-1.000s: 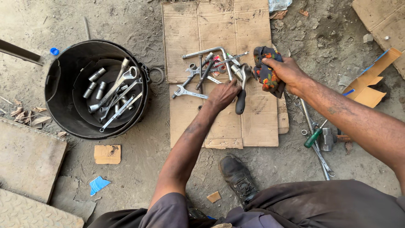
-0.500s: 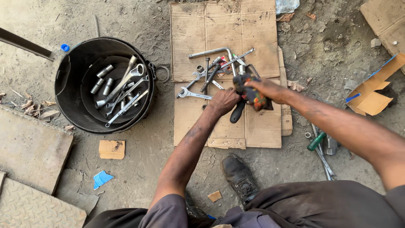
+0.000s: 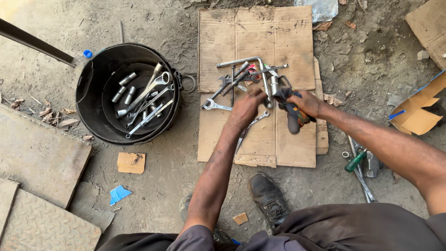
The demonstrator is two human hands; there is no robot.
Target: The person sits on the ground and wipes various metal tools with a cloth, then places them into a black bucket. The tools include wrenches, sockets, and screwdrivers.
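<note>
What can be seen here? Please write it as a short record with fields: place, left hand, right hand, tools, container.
Place: dirt ground with a flattened cardboard sheet
Left hand: left hand reaches over the cardboard, on the pile of wrenches
Right hand: right hand grips a dark rag beside the pile
Tools: an L-shaped wrench on top of the pile; a green-handled screwdriver on the dirt
Container: black bucket with wrenches and sockets inside
Also: a dark shoe below the cardboard
</note>
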